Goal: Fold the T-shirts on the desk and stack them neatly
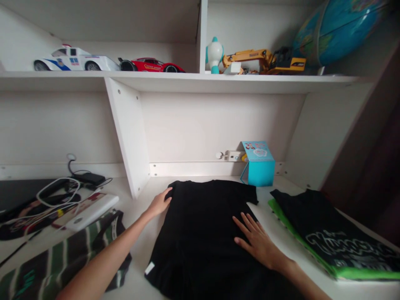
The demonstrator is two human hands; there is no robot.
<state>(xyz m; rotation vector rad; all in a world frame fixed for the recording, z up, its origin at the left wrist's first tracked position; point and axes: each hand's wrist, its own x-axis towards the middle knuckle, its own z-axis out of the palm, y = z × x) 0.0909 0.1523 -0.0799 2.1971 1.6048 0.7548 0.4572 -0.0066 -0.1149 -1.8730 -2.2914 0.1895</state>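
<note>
Plainly, the right hand [258, 242] lies splayed, empty, on the black shirt [204, 233] — the left hand [159, 203], half-curled, touches its edge, grip unclear.

Black short-sleeved fabric T-shirt [203, 237], spread out on the white desk [265, 213].
Lies mostly flat, sleeve end far, body running toward the near side and out of the bottom of view. Right-side sleeve [246, 193] sticks outward; left far corner narrower. Small white rectangular tag [149, 268] shows at the near left edge. Cloth plain, matte; fine creases hard to read in the dark fabric.
</note>
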